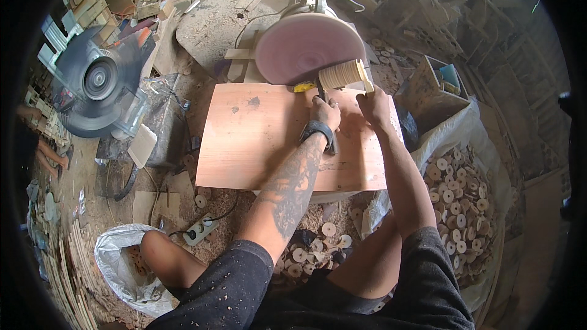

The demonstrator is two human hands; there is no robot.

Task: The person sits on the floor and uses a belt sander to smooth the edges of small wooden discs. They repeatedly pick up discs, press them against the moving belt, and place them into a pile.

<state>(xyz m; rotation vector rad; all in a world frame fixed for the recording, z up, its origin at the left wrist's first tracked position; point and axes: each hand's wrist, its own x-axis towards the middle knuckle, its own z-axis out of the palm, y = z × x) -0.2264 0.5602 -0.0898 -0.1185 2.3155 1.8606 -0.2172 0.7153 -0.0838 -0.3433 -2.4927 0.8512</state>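
A stack of round wooden discs point(341, 74) lies sideways in front of the pinkish face of a disc sander point(306, 46), close to its lower right edge. My right hand point(374, 109) is closed on a pale wooden handle point(367, 81) at the stack's right end. Just below the stack, my left hand point(326, 113) wraps round a dark bar point(323, 90) that stands up from the wooden work board point(260, 137). Whether that bar touches the discs I cannot tell. A yellow piece point(304, 87) sits at the board's far edge.
A fan point(99, 79) with blurred blades stands at the left. On the right, a sack point(449, 131) holds many holed wooden discs point(458, 201), beside a wooden box point(431, 88). A white sack point(119, 269) and a power strip point(200, 231) lie near my knee.
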